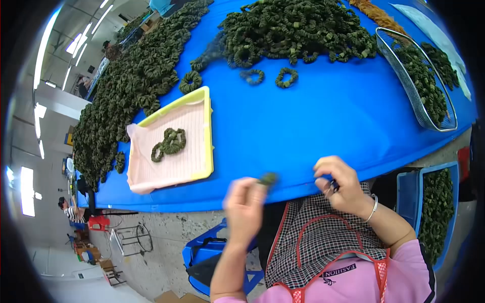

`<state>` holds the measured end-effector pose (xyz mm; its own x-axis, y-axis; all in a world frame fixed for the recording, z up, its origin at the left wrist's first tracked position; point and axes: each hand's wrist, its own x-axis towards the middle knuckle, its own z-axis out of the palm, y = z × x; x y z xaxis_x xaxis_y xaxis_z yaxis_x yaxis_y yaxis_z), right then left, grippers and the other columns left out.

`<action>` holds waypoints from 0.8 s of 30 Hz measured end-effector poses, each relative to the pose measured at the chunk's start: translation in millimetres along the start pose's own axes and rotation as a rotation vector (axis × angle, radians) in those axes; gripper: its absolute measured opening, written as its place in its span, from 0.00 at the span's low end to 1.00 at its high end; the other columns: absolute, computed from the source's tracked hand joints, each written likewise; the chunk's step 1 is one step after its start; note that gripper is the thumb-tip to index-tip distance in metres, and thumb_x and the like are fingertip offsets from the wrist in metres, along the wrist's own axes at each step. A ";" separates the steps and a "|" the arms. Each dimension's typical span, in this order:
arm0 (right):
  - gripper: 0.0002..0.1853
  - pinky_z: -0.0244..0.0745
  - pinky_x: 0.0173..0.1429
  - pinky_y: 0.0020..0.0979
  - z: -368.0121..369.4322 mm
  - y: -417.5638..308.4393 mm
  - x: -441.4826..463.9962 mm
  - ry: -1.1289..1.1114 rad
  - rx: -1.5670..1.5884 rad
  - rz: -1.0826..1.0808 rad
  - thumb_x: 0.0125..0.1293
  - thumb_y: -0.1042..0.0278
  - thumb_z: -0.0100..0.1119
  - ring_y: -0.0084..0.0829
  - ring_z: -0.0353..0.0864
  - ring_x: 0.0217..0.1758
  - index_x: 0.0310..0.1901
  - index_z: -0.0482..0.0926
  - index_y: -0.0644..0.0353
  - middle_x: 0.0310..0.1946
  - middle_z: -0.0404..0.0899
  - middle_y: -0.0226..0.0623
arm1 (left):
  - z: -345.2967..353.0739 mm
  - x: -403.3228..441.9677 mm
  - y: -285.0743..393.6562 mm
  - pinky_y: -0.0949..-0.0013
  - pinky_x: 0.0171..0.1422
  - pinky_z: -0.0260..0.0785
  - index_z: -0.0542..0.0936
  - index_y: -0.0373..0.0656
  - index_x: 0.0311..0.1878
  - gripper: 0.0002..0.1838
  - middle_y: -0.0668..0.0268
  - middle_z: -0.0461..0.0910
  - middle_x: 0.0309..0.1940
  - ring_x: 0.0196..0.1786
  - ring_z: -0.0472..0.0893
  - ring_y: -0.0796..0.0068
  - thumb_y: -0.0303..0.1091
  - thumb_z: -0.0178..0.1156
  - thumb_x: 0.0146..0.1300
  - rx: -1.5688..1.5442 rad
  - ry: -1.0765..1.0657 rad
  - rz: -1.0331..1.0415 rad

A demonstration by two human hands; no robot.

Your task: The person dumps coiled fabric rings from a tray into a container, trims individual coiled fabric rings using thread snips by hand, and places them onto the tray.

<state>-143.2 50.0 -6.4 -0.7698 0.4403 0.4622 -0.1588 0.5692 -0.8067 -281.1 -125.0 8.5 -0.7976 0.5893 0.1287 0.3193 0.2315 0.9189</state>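
Note:
My left hand (244, 203), blurred, is closed with its fingertips at a small dark green scrunchie (269, 178) by the table's front edge. To its right, my right hand (341, 183) is curled shut, and a small dark object (334, 186) shows among its fingers; its kind is unclear. Left of my hands sits a yellow tray (208, 136) lined with pink paper, where a few green scrunchies (173, 141) lie. Two loose scrunchies, one plainly ring-shaped (286, 78), rest on the blue table (303, 121) beyond my hands.
A big heap of green scrunchies (298, 28) covers the far side, and another long pile (136, 76) runs along the left. At the right stand a wire basket (411, 83) of scrunchies and, lower, a blue crate (410, 197) holding more. A blue stool (202, 252) is below the table.

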 end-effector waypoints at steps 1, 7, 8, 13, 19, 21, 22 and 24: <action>0.10 0.71 0.35 0.31 -6.5 9.4 3.9 0.087 -0.141 -0.038 0.44 0.83 0.57 0.38 0.75 0.34 0.30 0.72 0.60 0.31 0.75 0.37 | -16.8 20.6 -0.1 0.78 0.34 0.65 0.74 0.37 0.35 0.04 0.69 0.71 0.28 0.30 0.72 0.82 0.28 0.55 0.60 0.089 0.171 0.062; 0.10 0.69 0.28 0.30 -44.9 43.0 12.9 0.208 -0.518 0.042 0.41 0.83 0.57 0.33 0.73 0.31 0.27 0.71 0.60 0.29 0.74 0.34 | -55.0 114.0 5.8 0.60 0.57 0.58 0.68 0.30 0.49 0.20 0.51 0.71 0.44 0.49 0.69 0.58 0.32 0.59 0.56 0.855 0.570 0.391; 0.10 0.69 0.28 0.30 -45.1 44.3 12.1 0.191 -0.542 0.047 0.41 0.83 0.57 0.33 0.73 0.31 0.27 0.71 0.60 0.29 0.74 0.33 | -43.5 123.1 11.5 0.59 0.59 0.56 0.67 0.30 0.50 0.22 0.50 0.70 0.46 0.51 0.68 0.56 0.32 0.59 0.55 0.971 0.579 0.479; 0.08 0.69 0.27 0.28 -40.9 55.5 13.1 0.183 -0.635 0.009 0.43 0.80 0.59 0.31 0.73 0.31 0.26 0.71 0.60 0.27 0.74 0.32 | 85.5 168.6 10.5 0.60 0.55 0.62 0.73 0.36 0.46 0.17 0.53 0.75 0.42 0.49 0.72 0.56 0.29 0.59 0.52 0.540 -0.090 0.646; 0.07 0.69 0.26 0.28 -44.5 57.6 12.5 0.183 -0.619 -0.004 0.45 0.78 0.60 0.31 0.73 0.30 0.26 0.71 0.60 0.26 0.74 0.32 | 153.8 210.5 -18.6 0.60 0.50 0.64 0.71 0.36 0.47 0.17 0.54 0.78 0.35 0.42 0.75 0.54 0.30 0.58 0.54 0.534 -0.035 0.496; 0.07 0.69 0.26 0.28 -47.2 57.6 11.6 0.176 -0.587 0.013 0.45 0.79 0.59 0.32 0.73 0.31 0.26 0.71 0.60 0.26 0.74 0.33 | 141.3 185.0 8.7 0.70 0.43 0.68 0.70 0.33 0.47 0.13 0.58 0.79 0.35 0.34 0.78 0.71 0.29 0.52 0.60 -0.167 -0.189 0.097; 0.07 0.69 0.26 0.28 -48.0 57.5 9.6 0.173 -0.566 0.024 0.45 0.79 0.59 0.33 0.73 0.31 0.26 0.71 0.60 0.26 0.74 0.33 | 126.0 166.5 23.4 0.72 0.42 0.68 0.69 0.33 0.48 0.14 0.61 0.78 0.33 0.34 0.76 0.77 0.31 0.52 0.62 -0.438 -0.309 -0.072; 0.07 0.71 0.30 0.27 -51.4 58.1 6.5 0.181 -0.374 0.087 0.48 0.77 0.60 0.31 0.74 0.33 0.29 0.72 0.61 0.28 0.75 0.34 | 91.9 126.1 39.2 0.73 0.39 0.68 0.68 0.35 0.48 0.15 0.61 0.77 0.31 0.31 0.74 0.76 0.33 0.53 0.62 -0.773 -0.497 -0.298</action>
<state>-125.6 121.6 -31.3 -0.6438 0.5937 0.4828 0.1631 0.7229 -0.6715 -322.1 29.5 26.5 -0.4268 0.8903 -0.1585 -0.4276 -0.0442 0.9029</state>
